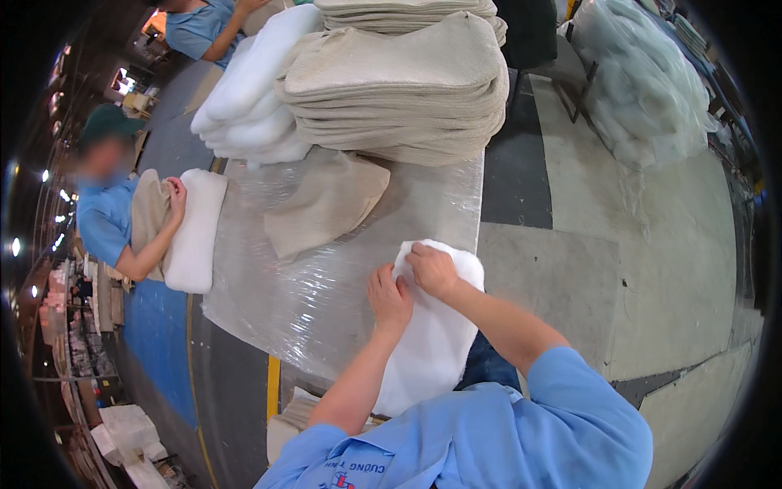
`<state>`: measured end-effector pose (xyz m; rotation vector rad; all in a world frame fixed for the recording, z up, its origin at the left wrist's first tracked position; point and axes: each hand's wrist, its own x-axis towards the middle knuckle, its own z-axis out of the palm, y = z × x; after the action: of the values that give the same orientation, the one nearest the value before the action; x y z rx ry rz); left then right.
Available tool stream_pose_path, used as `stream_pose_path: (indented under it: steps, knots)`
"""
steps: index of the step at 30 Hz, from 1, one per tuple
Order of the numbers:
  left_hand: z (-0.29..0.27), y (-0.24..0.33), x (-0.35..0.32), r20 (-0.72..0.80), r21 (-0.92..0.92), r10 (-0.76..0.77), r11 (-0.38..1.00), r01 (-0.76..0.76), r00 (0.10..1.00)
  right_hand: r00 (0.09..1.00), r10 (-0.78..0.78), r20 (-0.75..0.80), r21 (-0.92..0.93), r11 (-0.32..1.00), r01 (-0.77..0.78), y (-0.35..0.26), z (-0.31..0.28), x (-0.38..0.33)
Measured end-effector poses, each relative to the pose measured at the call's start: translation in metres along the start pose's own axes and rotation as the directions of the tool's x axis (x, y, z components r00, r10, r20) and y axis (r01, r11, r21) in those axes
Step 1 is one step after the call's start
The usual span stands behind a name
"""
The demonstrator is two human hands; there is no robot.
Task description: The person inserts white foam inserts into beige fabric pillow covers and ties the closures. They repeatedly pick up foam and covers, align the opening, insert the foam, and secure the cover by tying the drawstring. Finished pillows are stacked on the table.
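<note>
A white padding sheet point(428, 350), soft and fluffy at its edges, reaches from the table's near right corner back toward my body. My right hand point(432, 269) has its fingers curled and pinched at the far left corner of the padding. Against the left edge of the same sheet rests my left hand point(390, 300), fingers stretched forward and thumb toward the padding. Beyond both hands lies a single beige fabric cover point(326, 204), loosely folded on the plastic-covered table point(252, 285).
Beige covers point(391, 90) are stacked at the table's far end, beside piled white padding point(257, 90). On the left, a co-worker point(110, 212) handles beige fabric over another white pad point(197, 232). A clear plastic bag point(643, 90) with white filling stands far right.
</note>
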<state>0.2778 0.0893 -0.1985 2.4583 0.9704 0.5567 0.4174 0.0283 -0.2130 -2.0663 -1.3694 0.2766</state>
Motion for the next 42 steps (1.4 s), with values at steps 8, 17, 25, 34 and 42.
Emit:
stream_pose_path:
  steps: [8, 17, 25, 34, 42]
  knots:
    - [-0.013, -0.008, -0.006, 0.049, -0.150, -0.099, 0.983, 0.106, 0.994, 0.979, -0.164, 0.119, 0.157, 0.977, 0.145, -0.027, -0.017, -0.093]
    - [-0.082, 0.034, -0.146, 0.369, 0.214, -0.150, 0.974, 0.073, 0.917, 0.558, 0.830, 0.020, 0.649, 0.414, -0.639, 0.023, -0.067, -0.160]
    - [-0.068, -0.021, -0.133, 0.285, 0.002, -0.121, 0.992, 0.126, 0.951, 0.713, 0.466, 0.524, 0.788, 0.053, -0.614, -0.017, -0.023, -0.186]
    - [-0.208, 0.017, -0.070, 0.393, 0.154, -0.186, 0.979, 0.135, 0.901, 0.874, 0.147, 0.463, 0.865, 0.137, -0.482, -0.113, -0.053, -0.078]
    - [-0.239, -0.088, -0.036, 0.581, -0.475, -0.394, 0.546, 0.690, 0.712, 0.754, 0.528, 0.390, 0.828, 0.158, -0.538, -0.047, -0.039, -0.136]
